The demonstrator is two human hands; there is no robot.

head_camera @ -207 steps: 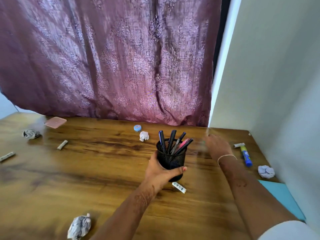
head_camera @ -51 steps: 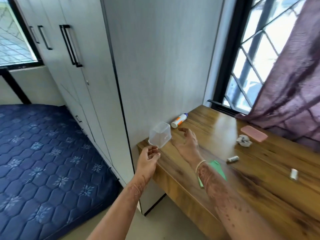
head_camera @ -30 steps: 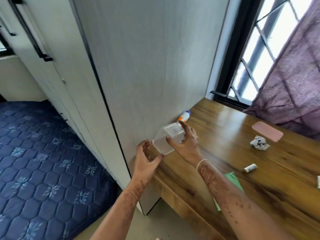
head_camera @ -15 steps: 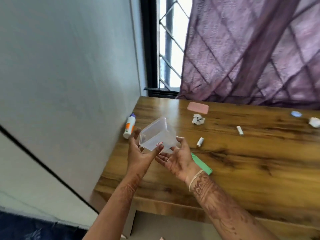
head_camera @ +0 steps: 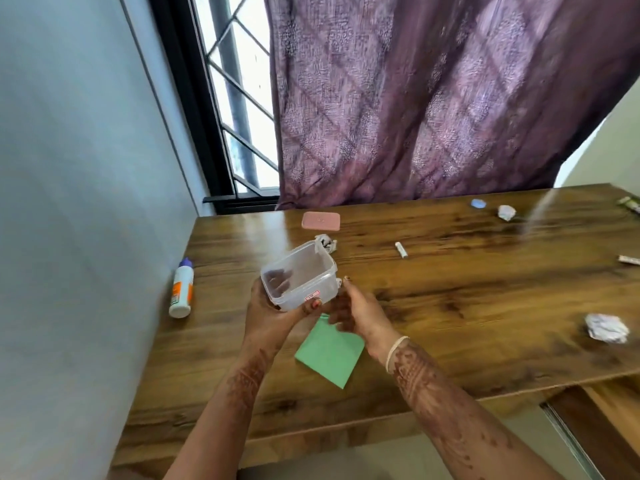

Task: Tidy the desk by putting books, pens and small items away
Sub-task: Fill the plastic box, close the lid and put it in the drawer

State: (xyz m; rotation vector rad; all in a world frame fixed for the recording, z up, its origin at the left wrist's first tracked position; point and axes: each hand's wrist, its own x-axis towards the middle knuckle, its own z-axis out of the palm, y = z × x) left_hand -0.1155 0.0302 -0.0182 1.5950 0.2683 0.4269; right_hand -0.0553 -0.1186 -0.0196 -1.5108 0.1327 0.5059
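I had the clear square plastic tub at centre frame, above the wooden desk, left hand wrapped round its base, right hand fingers curled loosely beside it; I judged it best kept level, mouth up, for scraps; it looked empty, lidless

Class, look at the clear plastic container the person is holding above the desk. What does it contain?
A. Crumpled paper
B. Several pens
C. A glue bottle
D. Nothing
D. The clear plastic container shows only its bare walls and the left hand gripping it; the glue bottle and crumpled paper lie outside it on the desk.
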